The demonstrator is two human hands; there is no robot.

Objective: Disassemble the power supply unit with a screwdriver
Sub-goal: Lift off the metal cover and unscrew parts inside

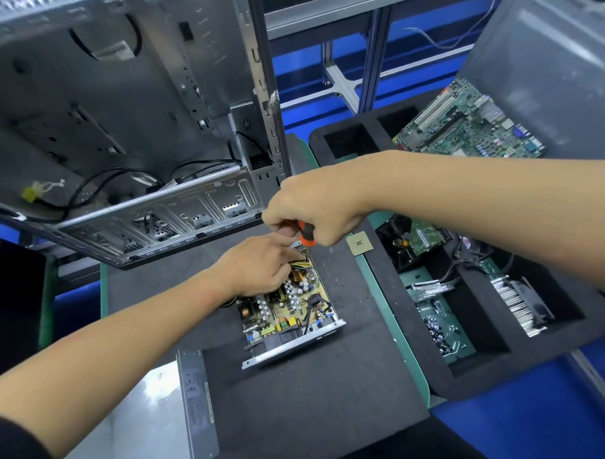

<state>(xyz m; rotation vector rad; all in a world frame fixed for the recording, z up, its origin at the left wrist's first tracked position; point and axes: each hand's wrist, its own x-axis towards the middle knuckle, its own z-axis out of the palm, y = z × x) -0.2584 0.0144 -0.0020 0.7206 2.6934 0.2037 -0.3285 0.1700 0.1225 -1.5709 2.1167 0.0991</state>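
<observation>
- Lying on the dark foam mat [322, 395] of the table, the opened power supply unit [291, 314], a grey metal tray with a yellowish circuit board full of coils and capacitors, sits directly under both hands.
- The right hand [308, 209] is clenched around the orange-and-black handle of a screwdriver [306, 234], which points down at the unit's far end, just beside the yellow wires there.
- The left hand [255, 265] rests on the far half of the board, fingers curled down among the parts; whether it pinches anything I cannot tell.
- The two hands nearly touch, right above left.
- Near the left forearm lies a flat grey metal cover [171, 413] with a label on its edge.
- Beyond the hands an open grey computer case [126, 120] stands tilted.
- Just right of the right hand sits a small square processor chip [359, 243]; farther right, a black foam tray [478, 366] holds boards and heatsinks, with a green motherboard [469, 128] beyond the right forearm.
</observation>
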